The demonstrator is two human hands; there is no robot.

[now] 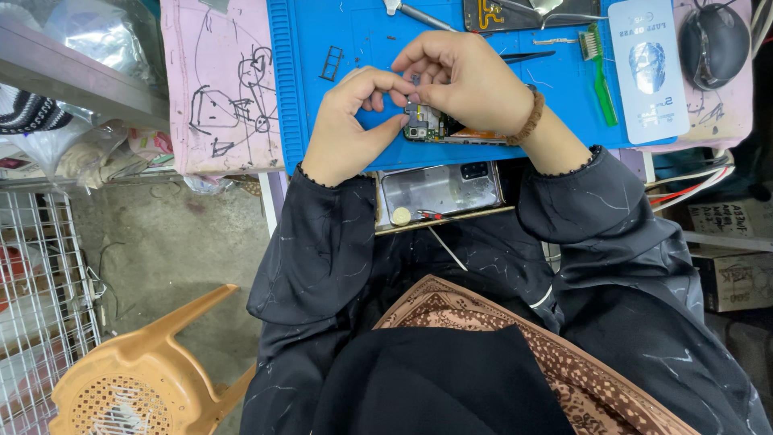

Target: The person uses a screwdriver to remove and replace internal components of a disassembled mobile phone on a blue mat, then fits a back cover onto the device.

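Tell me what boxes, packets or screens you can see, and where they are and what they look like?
Flat packet: upper right on the blue mat, tall rounded rectangle, pale blue-white with a round picture.
Cardboard boxes: right edge by the cables, brown with dark scribbles.
Open phone: under both hands, insides showing, no lit screen.
Shiny plastic bags: upper-left shelf, crumpled, silvery.

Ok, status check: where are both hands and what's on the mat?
Left hand and right hand both pinching the opened phone board on the blue mat. Green brush and tweezers lie apart to the right. Nothing in the way.
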